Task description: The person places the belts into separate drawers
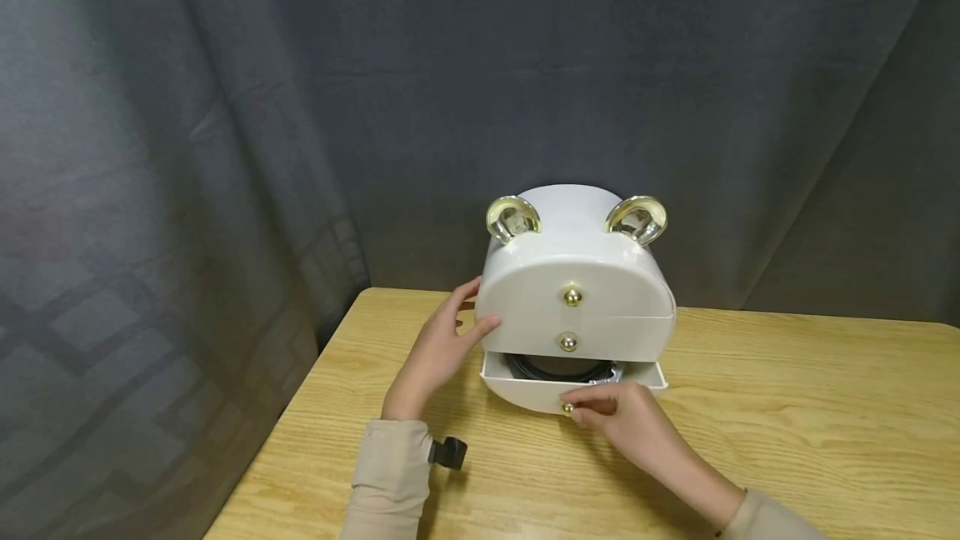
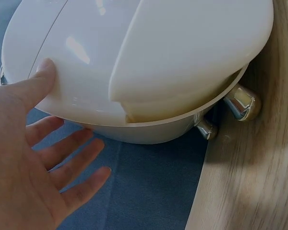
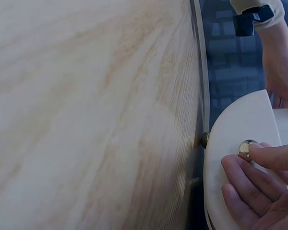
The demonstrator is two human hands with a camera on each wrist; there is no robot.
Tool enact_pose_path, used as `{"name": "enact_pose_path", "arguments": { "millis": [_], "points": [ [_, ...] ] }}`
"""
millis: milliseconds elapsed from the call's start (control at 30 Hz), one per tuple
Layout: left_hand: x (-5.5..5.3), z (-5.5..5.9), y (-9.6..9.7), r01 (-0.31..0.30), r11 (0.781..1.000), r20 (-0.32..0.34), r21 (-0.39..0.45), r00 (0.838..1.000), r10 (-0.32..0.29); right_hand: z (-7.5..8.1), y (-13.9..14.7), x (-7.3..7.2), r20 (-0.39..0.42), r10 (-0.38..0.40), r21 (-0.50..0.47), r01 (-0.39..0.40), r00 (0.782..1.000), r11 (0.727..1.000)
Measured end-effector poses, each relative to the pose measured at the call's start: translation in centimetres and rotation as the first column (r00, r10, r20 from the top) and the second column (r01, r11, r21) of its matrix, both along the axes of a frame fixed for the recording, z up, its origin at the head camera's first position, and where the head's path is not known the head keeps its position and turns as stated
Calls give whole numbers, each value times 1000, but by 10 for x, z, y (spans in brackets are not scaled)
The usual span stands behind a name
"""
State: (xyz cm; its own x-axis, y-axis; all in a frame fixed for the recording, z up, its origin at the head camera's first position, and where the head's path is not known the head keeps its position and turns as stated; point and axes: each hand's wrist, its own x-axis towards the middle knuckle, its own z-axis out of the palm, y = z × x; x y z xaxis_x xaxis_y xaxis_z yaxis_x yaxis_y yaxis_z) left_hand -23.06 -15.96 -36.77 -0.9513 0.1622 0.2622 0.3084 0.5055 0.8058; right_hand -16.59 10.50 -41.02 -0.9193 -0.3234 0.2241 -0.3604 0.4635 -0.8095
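Note:
A white rounded storage box (image 1: pixel 577 232) with two gold ears stands on the table, its bottom drawer (image 1: pixel 517 390) pulled partway out. My right hand (image 1: pixel 622 419) pinches the small gold drawer knob (image 3: pixel 246 149) between thumb and fingers. Against the box's left side rests my left hand (image 1: pixel 442 348), thumb on the front and the other fingers nearly straight along the side, as the left wrist view shows. Inside the drawer lies a dark round thing (image 1: pixel 536 371) like a coil, beside something silvery (image 1: pixel 606 375); the box front partly hides both.
Two more gold knobs, an upper knob (image 1: pixel 573 297) and a middle knob (image 1: pixel 567 342), sit on the closed drawers above. The box stands on a wooden table (image 1: pixel 810 407) near its back edge. Behind and to the left hangs a grey curtain (image 1: pixel 420 107).

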Motion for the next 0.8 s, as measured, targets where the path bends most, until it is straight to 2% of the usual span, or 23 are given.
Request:
{"name": "enact_pose_path", "arguments": {
  "millis": [200,533,800],
  "points": [
    [-1,1,1,0,1000,7,9,1000,0,0,0,-6,-6,-27,22,27,1000,999],
    [4,-3,-2,2,1000,33,13,999,-3,-5,-3,-15,18,0,-13,1,1000,1000],
    [2,1,-1,-13,1000,33,-2,999,13,-1,-2,-19,22,-10,-18,10,1000,1000]
  ]
}}
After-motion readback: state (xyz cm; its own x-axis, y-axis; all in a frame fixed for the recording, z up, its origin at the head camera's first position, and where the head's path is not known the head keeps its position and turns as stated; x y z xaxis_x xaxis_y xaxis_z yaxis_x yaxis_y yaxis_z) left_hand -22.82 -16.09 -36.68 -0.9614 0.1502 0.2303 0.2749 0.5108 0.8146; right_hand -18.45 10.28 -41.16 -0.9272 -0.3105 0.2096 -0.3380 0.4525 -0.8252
